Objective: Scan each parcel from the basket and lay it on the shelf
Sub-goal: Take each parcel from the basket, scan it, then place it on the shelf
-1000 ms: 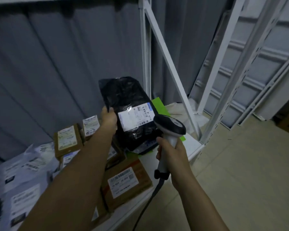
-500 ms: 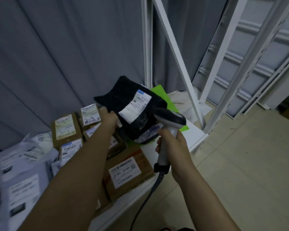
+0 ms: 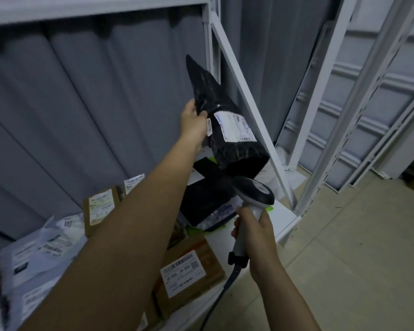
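Observation:
My left hand (image 3: 193, 123) grips a black plastic parcel (image 3: 234, 149) by its left edge and holds it up above the white shelf (image 3: 282, 222), its white label (image 3: 236, 125) facing me. My right hand (image 3: 253, 231) is wrapped round the handle of a grey and black barcode scanner (image 3: 256, 194), whose head sits just below the parcel's lower end. The scanner's cable (image 3: 215, 304) hangs down past the shelf's front edge. The basket is out of view.
Brown boxes with labels (image 3: 189, 273) (image 3: 101, 206), white mailers (image 3: 41, 249) and another black parcel (image 3: 206, 199) lie on the shelf. A slanted white brace (image 3: 251, 101) and uprights stand right of the parcel. A grey curtain hangs behind. Tiled floor (image 3: 356, 259) lies at right.
My left hand has lifted the black parcel up off the shelf and turned it more upright, label toward me. The scanner stayed at about the same place.

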`<move>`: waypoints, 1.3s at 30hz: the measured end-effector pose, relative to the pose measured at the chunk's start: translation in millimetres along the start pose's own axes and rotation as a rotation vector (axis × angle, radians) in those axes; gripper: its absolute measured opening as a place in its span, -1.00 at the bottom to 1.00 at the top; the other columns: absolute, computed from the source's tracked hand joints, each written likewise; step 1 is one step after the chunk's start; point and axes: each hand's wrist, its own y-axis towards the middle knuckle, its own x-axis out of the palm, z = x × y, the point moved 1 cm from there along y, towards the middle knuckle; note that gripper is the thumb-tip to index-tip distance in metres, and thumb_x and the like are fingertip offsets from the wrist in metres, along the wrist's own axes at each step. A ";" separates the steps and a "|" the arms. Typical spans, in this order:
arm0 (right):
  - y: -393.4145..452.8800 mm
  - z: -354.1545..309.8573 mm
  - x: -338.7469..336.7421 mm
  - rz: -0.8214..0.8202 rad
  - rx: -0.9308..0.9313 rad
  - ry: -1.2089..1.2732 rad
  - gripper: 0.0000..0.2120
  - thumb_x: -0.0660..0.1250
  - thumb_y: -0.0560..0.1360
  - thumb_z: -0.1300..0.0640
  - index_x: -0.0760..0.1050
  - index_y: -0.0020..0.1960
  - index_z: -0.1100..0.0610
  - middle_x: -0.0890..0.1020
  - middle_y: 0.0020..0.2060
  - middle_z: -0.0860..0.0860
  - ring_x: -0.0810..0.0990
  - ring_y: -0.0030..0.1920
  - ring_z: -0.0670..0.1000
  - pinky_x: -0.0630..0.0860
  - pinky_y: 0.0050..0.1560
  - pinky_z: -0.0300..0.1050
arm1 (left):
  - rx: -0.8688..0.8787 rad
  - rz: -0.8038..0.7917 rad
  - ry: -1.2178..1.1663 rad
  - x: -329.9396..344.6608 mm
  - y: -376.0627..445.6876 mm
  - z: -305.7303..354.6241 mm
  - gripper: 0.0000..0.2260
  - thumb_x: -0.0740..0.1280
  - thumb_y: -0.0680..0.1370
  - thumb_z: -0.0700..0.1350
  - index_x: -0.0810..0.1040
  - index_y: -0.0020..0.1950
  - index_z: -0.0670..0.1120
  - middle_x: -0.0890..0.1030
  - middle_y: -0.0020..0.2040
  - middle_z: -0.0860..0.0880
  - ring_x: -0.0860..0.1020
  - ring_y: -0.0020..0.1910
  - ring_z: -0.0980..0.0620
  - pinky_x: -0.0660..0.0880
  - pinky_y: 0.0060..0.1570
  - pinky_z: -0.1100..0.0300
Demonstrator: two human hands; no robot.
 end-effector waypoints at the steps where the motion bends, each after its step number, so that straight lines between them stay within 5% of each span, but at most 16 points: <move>1: 0.1 -0.9 0.3 -0.002 -0.004 -0.009 -0.90 0.28 0.55 0.15 0.41 -0.06 0.18 0.45 -0.31 0.13 0.45 -0.35 0.02 0.41 -0.28 -0.05 | 0.021 0.025 -0.015 -3.5 -0.4 7.1 -0.63 0.11 0.60 -0.38 0.40 0.36 -0.15 0.54 0.27 -0.09 0.55 0.19 -0.04 0.49 0.22 0.07; 5: 1.8 -3.4 -0.6 0.006 0.014 0.033 -0.93 0.28 0.55 0.17 0.42 -0.02 0.17 0.46 -0.30 0.12 0.45 -0.32 0.04 0.44 -0.29 -0.08 | 0.023 0.122 -0.005 -32.3 -2.8 -3.2 -0.63 0.12 0.60 -0.36 0.41 0.36 -0.11 0.55 0.26 -0.07 0.56 0.16 -0.02 0.51 0.18 0.14; 10: 2.0 -0.9 0.0 -0.003 0.024 0.091 -0.90 0.29 0.55 0.18 0.45 0.04 0.16 0.48 -0.34 0.09 0.46 -0.36 0.03 0.45 -0.28 -0.06 | -0.153 0.274 0.201 -78.8 -6.5 -80.1 -0.63 0.14 0.61 -0.31 0.39 0.40 -0.14 0.52 0.29 -0.18 0.49 0.25 -0.22 0.39 0.29 -0.10; 15: 4.3 3.6 -1.1 -0.020 0.028 0.077 -0.94 0.28 0.56 0.16 0.41 -0.06 0.13 0.47 -0.37 0.05 0.45 -0.37 0.01 0.45 -0.28 -0.10 | -0.271 0.371 0.287 -112.1 -24.4 -147.2 -0.65 0.14 0.59 -0.31 0.43 0.38 -0.16 0.54 0.27 -0.15 0.51 0.17 -0.17 0.44 0.17 0.08; 18: 5.8 7.6 -0.5 -0.041 0.034 0.038 -0.95 0.26 0.54 0.19 0.40 -0.08 0.11 0.46 -0.34 0.06 0.44 -0.36 0.01 0.44 -0.26 -0.08 | -0.319 0.360 0.283 -113.7 -25.6 -157.6 -0.64 0.12 0.61 -0.31 0.38 0.40 -0.15 0.53 0.27 -0.15 0.52 0.17 -0.19 0.47 0.16 0.00; 21: 6.4 11.9 2.5 -0.058 0.053 0.017 -0.96 0.26 0.53 0.18 0.40 -0.08 0.10 0.47 -0.33 0.06 0.45 -0.34 0.02 0.43 -0.24 -0.05 | -0.362 0.284 0.229 -114.5 -20.4 -162.8 -0.56 0.17 0.59 -0.33 0.26 0.46 -0.12 0.47 0.33 -0.15 0.49 0.23 -0.17 0.45 0.24 -0.09; 24: 4.9 13.9 6.9 -0.089 0.054 0.000 -0.96 0.27 0.53 0.17 0.40 -0.07 0.11 0.48 -0.30 0.08 0.47 -0.32 0.03 0.44 -0.23 -0.04 | -0.337 0.226 0.331 -119.4 -21.3 -168.9 -0.27 0.33 0.49 -0.30 0.03 0.54 0.00 0.37 0.40 -0.16 0.41 0.32 -0.20 0.48 0.19 -0.08; 28: 1.6 14.0 11.0 -0.119 0.051 -0.019 -0.97 0.27 0.54 0.16 0.42 -0.05 0.10 0.49 -0.28 0.06 0.46 -0.32 0.01 0.46 -0.27 -0.11 | -0.089 0.006 1.256 -114.3 -37.3 -171.6 -0.23 0.34 0.52 -0.21 -0.07 0.57 0.02 -0.15 0.56 -0.19 -0.14 0.53 -0.23 -0.09 0.47 -0.19; 30: 1.3 14.6 11.0 -0.116 0.053 -0.030 -0.97 0.27 0.54 0.15 0.42 -0.05 0.09 0.50 -0.28 0.05 0.47 -0.32 0.01 0.46 -0.27 -0.11 | -0.004 -0.247 1.468 -103.0 -46.6 -176.0 -0.40 0.28 0.57 -0.02 0.09 0.55 0.07 -0.13 0.58 -0.14 -0.16 0.54 -0.18 -0.21 0.45 -0.20; 34: 3.3 17.7 9.7 -0.090 0.076 -0.048 -0.96 0.28 0.53 0.14 0.42 -0.05 0.08 0.49 -0.30 0.05 0.48 -0.36 -0.02 0.46 -0.25 -0.09 | -0.052 -0.655 1.580 -77.7 -63.5 -207.9 -0.40 0.17 0.56 0.24 0.09 0.54 0.10 -0.07 0.58 -0.10 -0.10 0.55 -0.15 -0.17 0.47 -0.18; 39: 6.3 22.3 9.2 -0.085 0.093 -0.086 -0.95 0.28 0.54 0.11 0.42 -0.02 0.06 0.49 -0.28 0.05 0.49 -0.36 -0.02 0.47 -0.30 -0.14 | -0.048 -0.609 1.566 -64.6 -72.3 -234.0 -0.36 0.19 0.59 0.17 -0.06 0.57 0.09 -0.09 0.58 -0.10 -0.07 0.53 -0.24 0.00 0.47 -0.18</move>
